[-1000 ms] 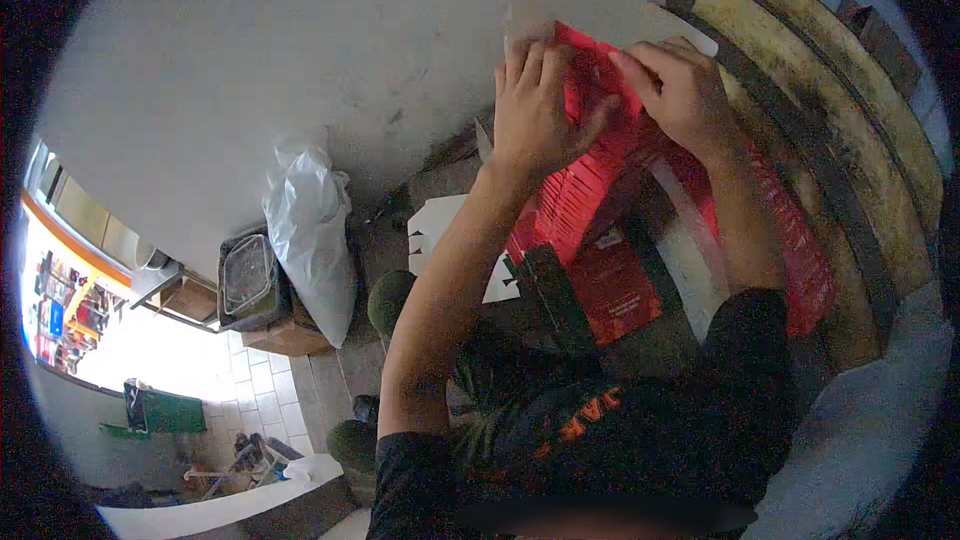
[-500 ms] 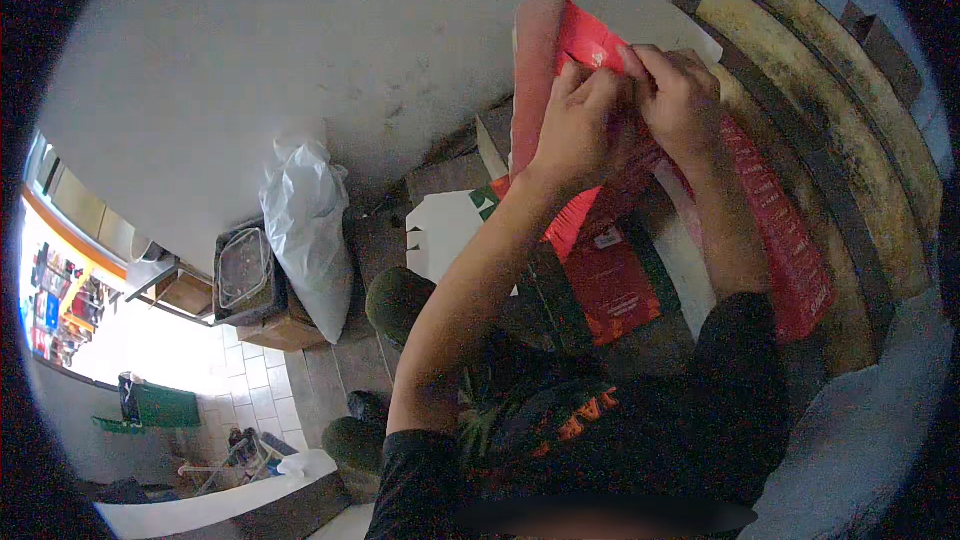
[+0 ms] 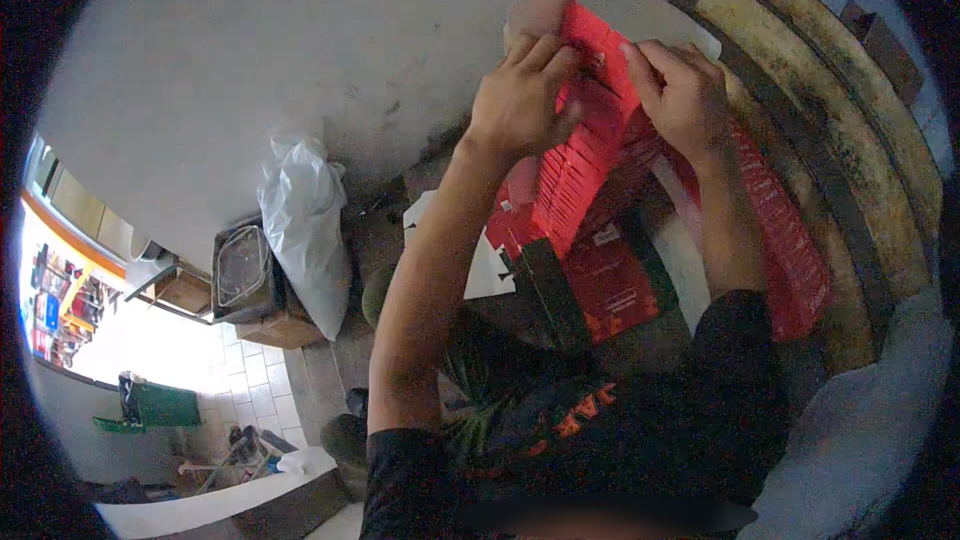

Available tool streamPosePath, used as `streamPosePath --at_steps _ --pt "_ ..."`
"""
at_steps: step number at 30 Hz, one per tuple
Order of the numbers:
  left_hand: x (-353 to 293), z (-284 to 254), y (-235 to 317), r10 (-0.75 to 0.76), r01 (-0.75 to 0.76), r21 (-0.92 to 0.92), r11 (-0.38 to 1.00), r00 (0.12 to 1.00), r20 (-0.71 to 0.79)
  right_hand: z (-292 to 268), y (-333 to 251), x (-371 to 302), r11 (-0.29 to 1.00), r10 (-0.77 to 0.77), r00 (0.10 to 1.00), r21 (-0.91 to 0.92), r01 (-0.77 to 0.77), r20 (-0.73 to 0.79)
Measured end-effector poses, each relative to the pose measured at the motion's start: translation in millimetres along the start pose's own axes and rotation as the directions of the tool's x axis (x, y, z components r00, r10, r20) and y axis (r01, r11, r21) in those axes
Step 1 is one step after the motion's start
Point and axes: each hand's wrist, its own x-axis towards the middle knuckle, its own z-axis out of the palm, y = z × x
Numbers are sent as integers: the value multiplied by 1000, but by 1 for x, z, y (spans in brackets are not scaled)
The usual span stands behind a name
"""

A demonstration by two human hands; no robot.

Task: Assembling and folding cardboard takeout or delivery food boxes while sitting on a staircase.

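A bright red, printed piece of packaging (image 3: 575,175) rises in front of me, with rows of fine ridges or stacked edges down its face; its exact kind is unclear. My right hand (image 3: 685,95) grips its upper right edge, thumb on the front. At the upper left, my left hand (image 3: 525,95) has its fingers curled against the packaging's edge, its thumb slightly blurred and lower. A paler, blurred flap (image 3: 540,15) stands above the left fingers. Below lies a dark green and red printed box (image 3: 615,285), and more red printed packaging (image 3: 785,240) rests beyond my right forearm.
White cut cardboard (image 3: 485,275) lies left of the green and red box. A white plastic bag (image 3: 305,230) leans beside a dark crate (image 3: 243,270) against the grey wall (image 3: 270,50). Curved, worn yellowish boards (image 3: 830,110) run along the right. A bright tiled area (image 3: 255,380) opens at far left.
My left hand has moved left, away from my right hand, and the ridged red face now shows between them. My right hand has barely moved.
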Motion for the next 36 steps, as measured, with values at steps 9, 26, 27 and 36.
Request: streamPosePath --at_steps 9,26,27,36 --pt "1 -9 -3 -122 117 69 991 990 68 6 -4 3 999 14 997 -31 -12 72" --pt "-7 29 28 -116 97 -267 959 992 -57 20 0 -1 999 26 999 45 -25 -22" --pt "-8 29 26 -82 62 -246 967 994 -74 19 -1 -1 997 31 999 76 -33 33" --pt "0 22 26 -83 9 -239 971 950 -302 -5 26 7 900 207 977 380 -212 53"
